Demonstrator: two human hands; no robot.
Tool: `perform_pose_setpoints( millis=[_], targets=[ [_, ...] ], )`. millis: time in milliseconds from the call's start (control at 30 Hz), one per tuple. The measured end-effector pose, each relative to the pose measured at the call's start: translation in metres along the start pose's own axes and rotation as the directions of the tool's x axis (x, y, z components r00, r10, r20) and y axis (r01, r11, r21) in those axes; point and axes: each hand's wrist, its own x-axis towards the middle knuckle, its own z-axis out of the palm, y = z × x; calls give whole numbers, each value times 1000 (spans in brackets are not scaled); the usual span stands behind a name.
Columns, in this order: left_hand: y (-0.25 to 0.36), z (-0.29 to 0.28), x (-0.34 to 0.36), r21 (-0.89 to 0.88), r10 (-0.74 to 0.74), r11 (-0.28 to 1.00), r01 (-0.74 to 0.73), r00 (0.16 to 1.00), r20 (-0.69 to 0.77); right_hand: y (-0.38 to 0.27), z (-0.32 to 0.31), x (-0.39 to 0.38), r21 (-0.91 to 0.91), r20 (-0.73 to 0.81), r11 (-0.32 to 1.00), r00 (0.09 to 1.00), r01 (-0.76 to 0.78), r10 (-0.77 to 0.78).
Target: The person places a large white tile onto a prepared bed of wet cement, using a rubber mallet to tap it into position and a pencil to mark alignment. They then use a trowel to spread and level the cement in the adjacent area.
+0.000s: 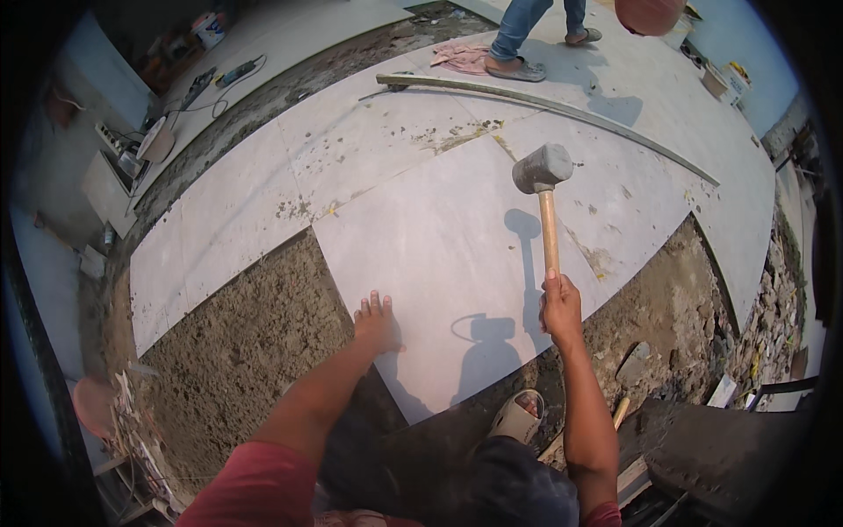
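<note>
Seating the large pale tile (430, 250) beside the bare mortar (241, 303) appears to be the current step, with the left hand (376, 327) spread at the tile's left edge, the right hand (561, 307) gripping a mallet (549, 216), and the next move likely calling for controlled, level taps.

I can't read any words or numbers from here. The white bucket (209, 31) at the far left has some blue and red print on its side, too small and blurred to make out; whether the pale tub (736, 81) at the far right is marked, I can't tell
</note>
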Motion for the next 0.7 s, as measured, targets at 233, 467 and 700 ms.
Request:
perform_pose_setpoints(
  millis=[233, 467, 700],
  targets=[
    [6, -8, 6, -7, 6, 1000, -6, 1000, 3, -44, 15, 1, -135, -134, 831, 821, 540, -555],
    [72, -52, 39, -18, 119, 992, -123, 982, -143, 77, 33, 53, -416, 43, 900, 991, 131, -124],
    [94, -104, 82, 81, 100, 993, -87, 981, -166, -89, 41, 51, -14, -18, 868, 867, 497, -497]
  ],
)
